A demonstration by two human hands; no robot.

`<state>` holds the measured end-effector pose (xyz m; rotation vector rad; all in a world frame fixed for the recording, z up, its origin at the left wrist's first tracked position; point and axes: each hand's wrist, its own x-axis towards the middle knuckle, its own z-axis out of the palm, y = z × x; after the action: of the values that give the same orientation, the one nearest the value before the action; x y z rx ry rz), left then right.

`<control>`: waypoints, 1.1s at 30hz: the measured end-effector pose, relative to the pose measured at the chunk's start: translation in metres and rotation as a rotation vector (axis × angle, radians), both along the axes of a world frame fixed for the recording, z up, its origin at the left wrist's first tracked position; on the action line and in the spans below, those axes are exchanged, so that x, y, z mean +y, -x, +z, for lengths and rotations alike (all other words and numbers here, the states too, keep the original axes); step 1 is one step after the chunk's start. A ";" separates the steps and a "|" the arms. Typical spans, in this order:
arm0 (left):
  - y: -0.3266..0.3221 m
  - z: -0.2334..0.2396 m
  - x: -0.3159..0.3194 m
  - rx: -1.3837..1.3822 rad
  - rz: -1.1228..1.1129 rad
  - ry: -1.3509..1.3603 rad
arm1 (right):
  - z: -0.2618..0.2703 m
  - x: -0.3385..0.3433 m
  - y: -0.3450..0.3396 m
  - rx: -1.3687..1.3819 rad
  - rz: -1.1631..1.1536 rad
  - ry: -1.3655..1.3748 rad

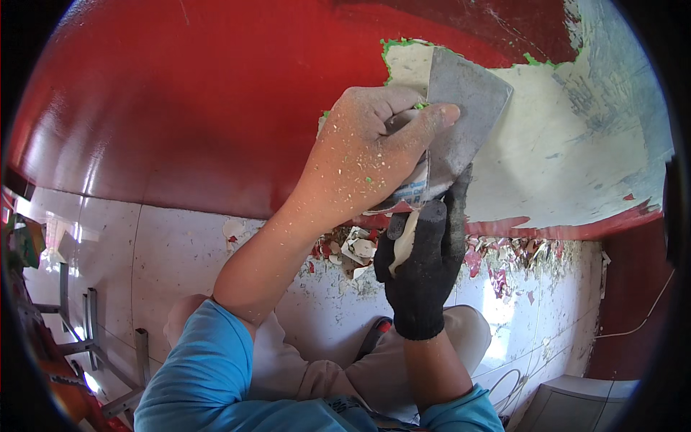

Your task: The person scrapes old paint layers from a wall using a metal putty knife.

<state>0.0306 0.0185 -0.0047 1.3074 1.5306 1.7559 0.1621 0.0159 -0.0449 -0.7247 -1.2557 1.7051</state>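
My right hand (424, 270), in a black knit glove, grips the cream handle (405, 243) of a wide scraper. Its grey metal blade (467, 108) points up against the wall, over a stripped pale patch (540, 135). My bare left hand (372, 135) is on the blade's left side, thumb flat on the metal and fingers curled in. Pale and green flecks dust its back. Printed lettering shows on the lower blade. Glossy red paint (216, 97) covers the wall to the left, and thin green ragged edges (402, 43) line the stripped area.
Paint chips and flakes (367, 248) lie along the wall's foot on white floor tiles (178, 243). Metal frame legs (92, 324) stand at left. A grey box-like object (583, 399) sits at lower right, near a pale cable (637, 329) and a dark red surface (631, 302).
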 end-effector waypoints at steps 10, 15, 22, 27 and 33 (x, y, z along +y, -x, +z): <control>0.016 0.007 -0.012 0.081 -0.079 0.104 | 0.001 -0.010 0.001 0.051 0.009 0.068; 0.002 0.006 -0.009 -0.024 0.008 0.010 | 0.012 -0.014 0.004 0.005 0.015 0.090; -0.005 0.007 -0.008 -0.079 0.087 -0.114 | 0.018 -0.015 0.003 0.066 0.075 0.166; -0.003 0.014 -0.012 -0.061 0.086 -0.094 | 0.014 -0.013 0.001 0.185 0.174 0.203; 0.000 -0.002 -0.001 0.011 -0.053 0.040 | -0.005 -0.009 0.004 0.090 -0.012 0.063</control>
<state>0.0310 0.0174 -0.0065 1.3276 1.5155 1.6802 0.1583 0.0070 -0.0497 -0.6834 -1.1387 1.7547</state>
